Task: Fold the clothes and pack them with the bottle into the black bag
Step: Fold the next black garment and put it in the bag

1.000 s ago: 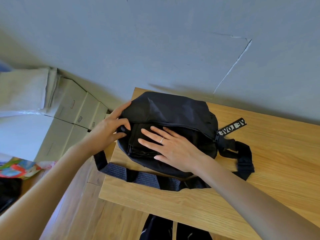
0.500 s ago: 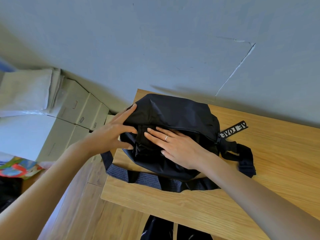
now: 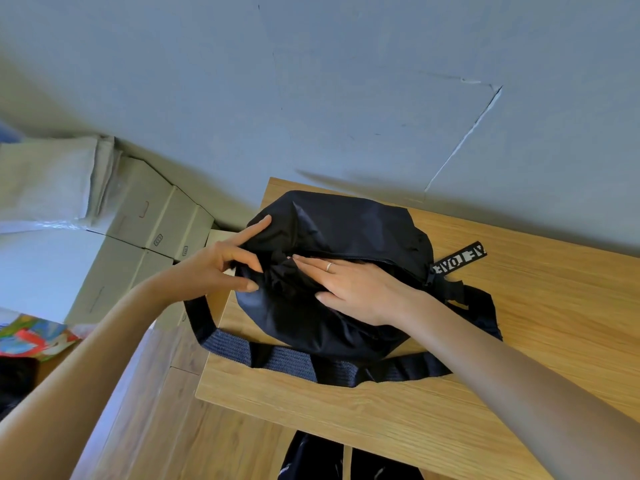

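The black bag lies on the wooden table near its left corner. The right hand presses flat on the bag, fingers straight. The left hand pinches the fabric at the bag's left end — index finger stretched out. The strap lies in front — partly over the table's edge.

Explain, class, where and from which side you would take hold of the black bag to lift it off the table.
Probably the woven strap: it lies slack along the near side of the black bag on the table, free of both hands. Come from the near edge and hook fingers under it. The body is bulging, smooth cloth, with the right hand pressing flat on it and the left hand at its left end.
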